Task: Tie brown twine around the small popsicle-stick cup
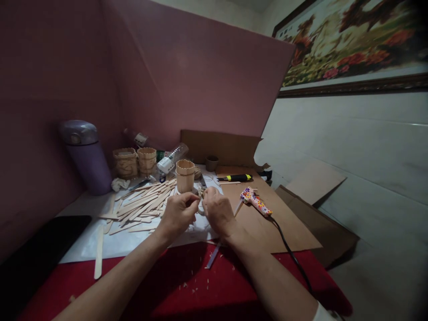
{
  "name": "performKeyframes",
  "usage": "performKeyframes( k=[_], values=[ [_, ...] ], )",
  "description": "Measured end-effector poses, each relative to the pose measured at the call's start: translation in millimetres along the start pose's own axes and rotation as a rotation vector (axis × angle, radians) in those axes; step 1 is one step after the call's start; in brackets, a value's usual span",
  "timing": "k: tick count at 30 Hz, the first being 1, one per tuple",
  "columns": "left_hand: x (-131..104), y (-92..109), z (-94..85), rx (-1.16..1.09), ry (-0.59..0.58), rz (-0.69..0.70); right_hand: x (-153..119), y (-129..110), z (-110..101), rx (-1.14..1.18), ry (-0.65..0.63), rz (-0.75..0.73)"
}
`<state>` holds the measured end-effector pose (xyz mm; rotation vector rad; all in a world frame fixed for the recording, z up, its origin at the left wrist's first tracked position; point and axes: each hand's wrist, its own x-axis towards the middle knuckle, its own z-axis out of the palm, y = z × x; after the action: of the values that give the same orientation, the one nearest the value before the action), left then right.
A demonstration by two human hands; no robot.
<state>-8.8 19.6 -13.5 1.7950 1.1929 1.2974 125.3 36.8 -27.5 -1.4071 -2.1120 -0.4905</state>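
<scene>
Left hand (179,211) and right hand (217,213): fingers pinched together on a small twine piece (201,192), mid-desk. Stick cup (185,175) just behind the hands. Loose craft sticks (142,205) toward the desk's left edge; glue gun (256,201) on cardboard (267,223), right.

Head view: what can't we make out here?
- Small pale piece pinched between the left hand and right hand: too small and covered by fingers to identify.
- Glue gun cord: runs off behind the right forearm.
- Label on the clear bottle: too small to read.
- Dark flat object at left: underexposed, cut by the frame edge.
</scene>
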Motion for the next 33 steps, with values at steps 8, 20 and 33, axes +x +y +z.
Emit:
performKeyframes(
  k=[8,20,33],
  values=[
    [3.9,-3.7,-4.2,-0.076,0.075,-0.079,-5.0,-2.2,-5.3,0.393,0.160,-0.113],
    [1.9,-9.6,-6.0,0.220,0.029,0.128,-6.7,-3.4,-4.5,0.234,0.078,-0.168],
    [4.1,5.9,-5.6,-0.377,-0.048,-0.183,-2.8,-1.2,-7.8,0.421,0.075,0.066]
  ],
)
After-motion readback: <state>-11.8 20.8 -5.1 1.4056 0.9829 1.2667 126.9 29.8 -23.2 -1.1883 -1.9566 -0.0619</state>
